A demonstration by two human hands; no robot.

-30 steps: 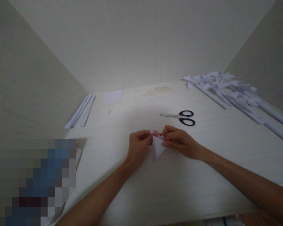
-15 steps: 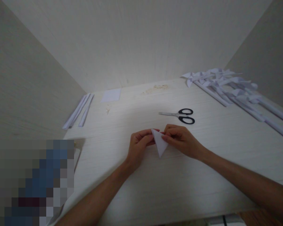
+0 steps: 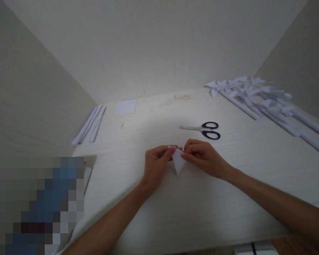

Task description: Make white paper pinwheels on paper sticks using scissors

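A small piece of white paper (image 3: 179, 163), folded into a triangle with its point toward me, is held between both hands above the table. My left hand (image 3: 158, 164) pinches its left corner, thumb on the near face. On the other side, my right hand (image 3: 202, 157) grips the right edge between thumb and bent fingers. The fingertips behind the paper are partly hidden. Just beyond my right hand lies a pair of scissors (image 3: 202, 129) with black handles, blades pointing left.
White paper pinwheels (image 3: 244, 90) on rolled paper sticks are heaped at the back right. Several rolled paper tubes (image 3: 87, 125) lie by the left wall, near a flat white paper sheet (image 3: 125, 107). Walls enclose the table (image 3: 154, 216) at the back and sides. The lower left is pixelated.
My left thumb has moved onto the near face of the folded paper, at its upper left corner. The paper has shifted slightly left; my right hand keeps its grip.
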